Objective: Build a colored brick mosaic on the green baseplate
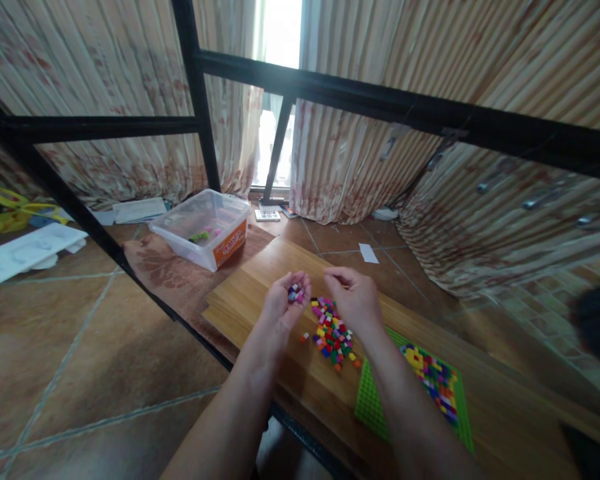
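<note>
Left hand (283, 301) cupped open beneath small bricks (295, 293) — likely light, rigid; best pinched by 2 opposite sides. Right hand (355, 297) — fingers curled together, contents indeterminable.

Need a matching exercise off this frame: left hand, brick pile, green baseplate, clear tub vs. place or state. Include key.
1. Left hand
2. Loose brick pile
3. Green baseplate
4. Clear tub

A. On the brown mat
B. Partly hidden behind the right forearm
C. Palm up, cupping small bricks
D. Heaped directly on the wooden surface

Pairs: 1-C, 2-D, 3-B, 4-A
</note>
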`<state>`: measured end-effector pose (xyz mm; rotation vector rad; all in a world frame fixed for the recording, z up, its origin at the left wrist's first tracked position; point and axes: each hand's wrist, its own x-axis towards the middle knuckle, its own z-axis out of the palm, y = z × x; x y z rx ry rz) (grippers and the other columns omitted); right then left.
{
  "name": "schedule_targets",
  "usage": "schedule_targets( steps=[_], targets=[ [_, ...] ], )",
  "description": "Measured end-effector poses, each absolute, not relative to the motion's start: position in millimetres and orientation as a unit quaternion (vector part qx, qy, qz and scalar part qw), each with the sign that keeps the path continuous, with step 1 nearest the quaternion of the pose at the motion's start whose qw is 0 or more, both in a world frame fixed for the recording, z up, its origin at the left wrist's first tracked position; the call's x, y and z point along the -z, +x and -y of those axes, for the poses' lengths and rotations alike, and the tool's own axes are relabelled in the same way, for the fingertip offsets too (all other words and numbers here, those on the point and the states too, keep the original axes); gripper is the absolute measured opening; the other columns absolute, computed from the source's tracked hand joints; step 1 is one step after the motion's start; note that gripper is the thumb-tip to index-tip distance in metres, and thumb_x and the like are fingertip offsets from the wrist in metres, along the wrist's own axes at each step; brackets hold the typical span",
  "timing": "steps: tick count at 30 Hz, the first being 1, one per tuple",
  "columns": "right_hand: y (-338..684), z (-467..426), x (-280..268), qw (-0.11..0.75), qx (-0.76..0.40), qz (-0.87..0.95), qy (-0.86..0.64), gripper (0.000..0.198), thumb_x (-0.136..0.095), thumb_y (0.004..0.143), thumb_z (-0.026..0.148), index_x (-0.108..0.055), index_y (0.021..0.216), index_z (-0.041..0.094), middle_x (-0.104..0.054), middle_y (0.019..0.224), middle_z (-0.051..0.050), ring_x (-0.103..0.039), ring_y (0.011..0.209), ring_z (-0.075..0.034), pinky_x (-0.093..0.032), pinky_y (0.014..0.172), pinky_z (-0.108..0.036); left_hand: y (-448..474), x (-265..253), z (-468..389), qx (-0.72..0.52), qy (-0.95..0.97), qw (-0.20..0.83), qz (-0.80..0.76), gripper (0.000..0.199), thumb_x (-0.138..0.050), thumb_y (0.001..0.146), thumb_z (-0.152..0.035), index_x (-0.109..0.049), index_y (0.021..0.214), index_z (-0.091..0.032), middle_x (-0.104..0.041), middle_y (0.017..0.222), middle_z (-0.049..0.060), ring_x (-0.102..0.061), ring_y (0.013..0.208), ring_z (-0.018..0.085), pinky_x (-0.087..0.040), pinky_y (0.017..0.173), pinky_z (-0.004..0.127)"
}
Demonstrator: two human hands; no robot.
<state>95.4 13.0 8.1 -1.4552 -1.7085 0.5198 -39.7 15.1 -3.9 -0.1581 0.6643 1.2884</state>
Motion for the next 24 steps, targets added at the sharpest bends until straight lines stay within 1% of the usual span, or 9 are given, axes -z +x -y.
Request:
schedule_targets(
  steps=[2,4,6,7,9,12,15,19,24],
  targets=[
    [105.6,-15.0,2.4,0.308,-0.157,0.687,-0.639,0.028,-0.061,0.083,0.031,-0.074,0.105,0.019,-0.073,0.102,-0.010,-0.067,0.086,-0.022,-0.051,0.082,-0.035,-45.2,4.7,-16.3,-0.595,-0.079,0.739,-0.306,0.024,-0.045,0.092,-0.011,-0.061,0.075,-0.009,-0.062,0.066,0.006,-0.057,0.054,0.008,-0.048,0.050,0.016],
    [110.2,-14.4,15.6,0.201,-0.154,0.719,-0.647,0.042,-0.067,0.081,0.037,-0.069,0.118,0.018,-0.070,0.109,-0.013,-0.065,0.097,-0.026,-0.048,0.088,-0.039,-49.2,4.6,-16.5,-0.601,-0.076,0.735,-0.304,0.024,-0.044,0.092,-0.012,-0.060,0.075,-0.009,-0.061,0.066,0.006,-0.054,0.050,0.007,-0.043,0.045,0.014],
    [108.7,-12.2,27.3,0.137,-0.152,0.747,-0.632,0.051,-0.071,0.079,0.039,-0.065,0.125,0.018,-0.066,0.116,-0.014,-0.060,0.106,-0.028,-0.045,0.093,-0.040,-51.3,3.5,-16.2,-0.603,-0.073,0.735,-0.300,0.024,-0.044,0.092,-0.013,-0.060,0.075,-0.010,-0.060,0.065,0.006,-0.052,0.048,0.006,-0.040,0.041,0.014],
    [106.6,-11.2,31.6,0.119,-0.152,0.758,-0.624,0.052,-0.072,0.079,0.037,-0.065,0.126,0.018,-0.064,0.118,-0.015,-0.058,0.109,-0.029,-0.043,0.095,-0.040,-51.8,2.8,-15.9,-0.605,-0.071,0.735,-0.298,0.024,-0.043,0.093,-0.014,-0.060,0.075,-0.010,-0.059,0.065,0.006,-0.052,0.047,0.006,-0.038,0.040,0.013],
    [101.6,-10.2,36.9,0.103,-0.154,0.772,-0.609,0.045,-0.072,0.080,0.031,-0.067,0.123,0.020,-0.061,0.118,-0.014,-0.054,0.111,-0.028,-0.041,0.096,-0.039,-52.4,1.2,-15.6,-0.608,-0.064,0.734,-0.296,0.025,-0.042,0.093,-0.014,-0.059,0.075,-0.010,-0.059,0.065,0.005,-0.050,0.046,0.006,-0.035,0.038,0.013],
    [96.4,-11.9,37.9,0.101,-0.163,0.784,-0.590,0.030,-0.069,0.081,0.023,-0.072,0.111,0.022,-0.061,0.112,-0.010,-0.053,0.106,-0.024,-0.040,0.094,-0.035,-53.1,-0.4,-15.7,-0.612,-0.051,0.726,-0.310,0.025,-0.041,0.093,-0.014,-0.058,0.075,-0.011,-0.058,0.063,0.004,-0.048,0.044,0.005,-0.033,0.036,0.013],
    [94.5,-14.7,36.4,0.101,-0.171,0.796,-0.572,0.023,-0.065,0.081,0.016,-0.073,0.102,0.022,-0.061,0.106,-0.008,-0.053,0.101,-0.022,-0.040,0.092,-0.031,-53.1,0.0,-16.4,-0.615,-0.037,0.713,-0.335,0.022,-0.042,0.092,-0.013,-0.057,0.076,-0.011,-0.058,0.061,0.003,-0.048,0.043,0.005,-0.032,0.036,0.013],
    [94.3,-17.3,36.1,0.104,-0.173,0.800,-0.565,0.022,-0.062,0.079,0.011,-0.072,0.097,0.019,-0.060,0.102,-0.007,-0.052,0.098,-0.020,-0.039,0.091,-0.030,-49.2,4.3,-17.8,-0.614,-0.028,0.704,-0.356,0.017,-0.047,0.087,-0.009,-0.056,0.074,-0.012,-0.058,0.060,0.001,-0.047,0.042,0.005,-0.031,0.036,0.013],
    [97.2,-20.9,38.4,0.114,-0.176,0.783,-0.586,0.024,-0.064,0.073,0.011,-0.070,0.095,0.019,-0.059,0.096,-0.006,-0.053,0.092,-0.020,-0.041,0.086,-0.031,-40.6,10.8,-18.7,-0.603,-0.025,0.701,-0.381,0.016,-0.049,0.082,-0.005,-0.053,0.069,-0.013,-0.055,0.055,-0.001,-0.047,0.041,0.005,-0.032,0.037,0.014]
  ],
)
